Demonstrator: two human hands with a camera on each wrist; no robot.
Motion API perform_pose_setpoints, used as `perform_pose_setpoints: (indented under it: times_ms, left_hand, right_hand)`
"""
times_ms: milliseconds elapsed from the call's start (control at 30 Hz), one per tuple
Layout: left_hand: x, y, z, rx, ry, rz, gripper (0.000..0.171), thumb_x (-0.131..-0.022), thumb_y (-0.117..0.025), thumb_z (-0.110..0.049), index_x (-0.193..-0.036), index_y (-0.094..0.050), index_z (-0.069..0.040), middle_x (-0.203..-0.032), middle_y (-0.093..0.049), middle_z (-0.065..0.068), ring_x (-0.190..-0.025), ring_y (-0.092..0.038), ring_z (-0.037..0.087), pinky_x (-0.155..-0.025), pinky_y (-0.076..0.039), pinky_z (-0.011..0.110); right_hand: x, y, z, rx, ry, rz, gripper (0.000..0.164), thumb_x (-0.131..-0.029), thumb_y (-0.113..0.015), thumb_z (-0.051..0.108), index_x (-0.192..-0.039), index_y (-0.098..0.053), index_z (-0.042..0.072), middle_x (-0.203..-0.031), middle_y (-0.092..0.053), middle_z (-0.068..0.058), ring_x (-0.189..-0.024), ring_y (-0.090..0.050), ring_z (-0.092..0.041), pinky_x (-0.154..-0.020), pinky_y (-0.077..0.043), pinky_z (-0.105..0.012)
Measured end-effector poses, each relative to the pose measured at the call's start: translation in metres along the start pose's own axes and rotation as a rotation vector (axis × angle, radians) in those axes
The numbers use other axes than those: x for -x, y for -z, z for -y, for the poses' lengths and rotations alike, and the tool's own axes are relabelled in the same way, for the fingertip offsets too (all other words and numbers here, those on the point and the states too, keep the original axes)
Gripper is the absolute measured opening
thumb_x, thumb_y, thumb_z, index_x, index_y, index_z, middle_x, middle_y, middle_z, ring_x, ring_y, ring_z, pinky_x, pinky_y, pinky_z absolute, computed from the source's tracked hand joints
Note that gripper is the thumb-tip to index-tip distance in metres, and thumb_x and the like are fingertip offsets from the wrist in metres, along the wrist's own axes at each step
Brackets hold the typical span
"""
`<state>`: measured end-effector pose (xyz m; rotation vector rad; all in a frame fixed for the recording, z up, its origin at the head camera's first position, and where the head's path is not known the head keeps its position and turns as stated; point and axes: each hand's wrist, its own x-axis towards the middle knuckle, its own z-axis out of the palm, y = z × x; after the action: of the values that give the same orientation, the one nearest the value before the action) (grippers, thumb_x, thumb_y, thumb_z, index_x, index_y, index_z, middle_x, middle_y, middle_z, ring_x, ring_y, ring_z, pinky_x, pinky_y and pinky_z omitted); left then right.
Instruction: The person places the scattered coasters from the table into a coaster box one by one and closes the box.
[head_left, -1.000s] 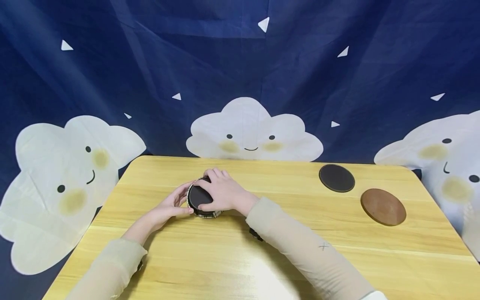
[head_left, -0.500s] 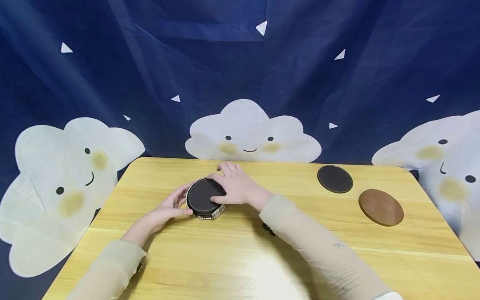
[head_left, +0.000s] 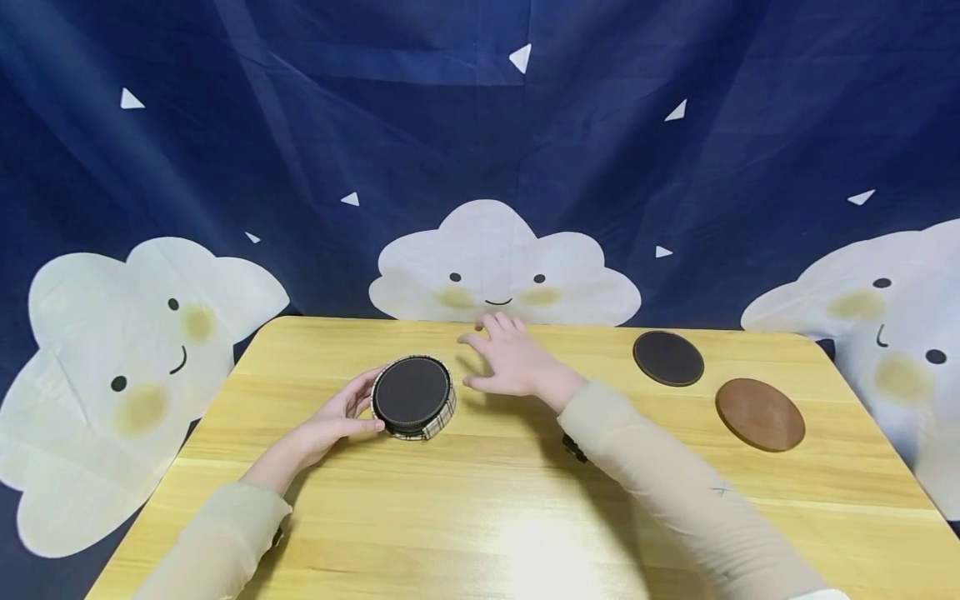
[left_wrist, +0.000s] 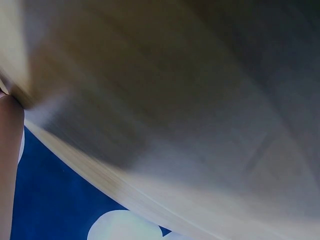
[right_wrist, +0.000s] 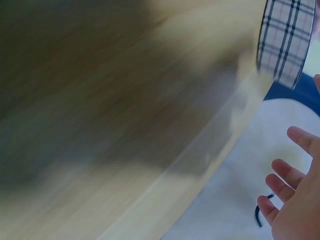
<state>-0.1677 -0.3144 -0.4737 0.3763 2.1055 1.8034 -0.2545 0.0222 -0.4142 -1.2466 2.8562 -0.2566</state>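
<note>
A round coaster holder (head_left: 444, 414) with a plaid wall stands left of the middle of the table, a black stitched coaster (head_left: 411, 390) lying on top in it. My left hand (head_left: 333, 419) holds its left side, thumb at the front and fingers round the back. To the right of the holder, my right hand (head_left: 517, 360) hovers apart from it with fingers spread and nothing in them. The right wrist view shows the plaid wall (right_wrist: 285, 42) beyond the loose fingers of that hand (right_wrist: 300, 195). Only a strip of the left hand (left_wrist: 10, 165) appears in the left wrist view.
Another black coaster (head_left: 668, 358) lies flat near the back right of the wooden table (head_left: 420, 517). Close to it, a brown coaster (head_left: 761, 415) lies nearer the right edge. A dark blue curtain (head_left: 450, 125) with cloud prints hangs behind the table's back edge.
My right hand has come off the black coaster in the holder and moved right, uncovering the coaster's top. The left hand stays at the holder's left side.
</note>
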Motion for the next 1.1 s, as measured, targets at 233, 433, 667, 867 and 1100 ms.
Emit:
perform_pose_setpoints:
  times_ms: [233, 433, 667, 867, 1100]
  left_hand:
    - [-0.001, -0.001, 0.000, 0.007, -0.013, 0.000, 0.093, -0.091, -0.077, -0.002, -0.166, -0.022, 0.003, -0.168, -0.026, 0.034, -0.131, -0.050, -0.012, -0.110, -0.034, 0.005]
    - [-0.001, -0.002, -0.001, 0.003, -0.002, -0.001, 0.093, -0.091, -0.077, -0.003, -0.166, -0.022, 0.002, -0.170, -0.025, 0.031, -0.132, -0.048, -0.011, -0.110, -0.034, 0.005]
    - [-0.001, -0.001, -0.001, -0.002, 0.011, -0.004, 0.093, -0.091, -0.077, -0.003, -0.166, -0.022, 0.002, -0.168, -0.027, 0.032, -0.130, -0.049, -0.012, -0.110, -0.035, 0.005]
    - [-0.001, 0.000, -0.002, 0.004, 0.006, 0.001, 0.094, -0.091, -0.077, -0.004, -0.166, -0.022, 0.002, -0.169, -0.026, 0.033, -0.130, -0.049, -0.012, -0.109, -0.035, 0.005]
    - [0.001, -0.002, -0.004, 0.000, 0.006, -0.002, 0.095, -0.091, -0.078, -0.004, -0.166, -0.021, 0.003, -0.169, -0.023, 0.035, -0.130, -0.048, -0.013, -0.109, -0.033, 0.004]
  right_hand:
    - [0.017, 0.000, -0.026, 0.018, -0.056, -0.004, 0.070, -0.096, -0.067, 0.053, -0.154, -0.052, 0.016, -0.152, -0.048, -0.022, -0.143, -0.041, -0.041, -0.123, -0.032, -0.059]
    - [0.034, 0.001, -0.046, 0.036, -0.088, -0.022, 0.068, -0.094, -0.070, 0.049, -0.151, -0.054, 0.014, -0.147, -0.050, -0.023, -0.138, -0.043, -0.042, -0.118, -0.036, -0.058]
    - [0.054, 0.003, -0.066, 0.040, -0.145, -0.026, 0.067, -0.093, -0.071, 0.046, -0.149, -0.056, 0.012, -0.145, -0.051, -0.026, -0.138, -0.043, -0.046, -0.116, -0.035, -0.061]
    - [0.072, 0.006, -0.082, 0.057, -0.197, -0.024, 0.066, -0.094, -0.072, 0.046, -0.148, -0.057, 0.012, -0.144, -0.052, -0.027, -0.139, -0.042, -0.049, -0.114, -0.036, -0.062]
    - [0.093, 0.007, -0.101, 0.072, -0.256, -0.014, 0.067, -0.094, -0.073, 0.048, -0.149, -0.056, 0.013, -0.143, -0.052, -0.026, -0.138, -0.043, -0.049, -0.112, -0.036, -0.063]
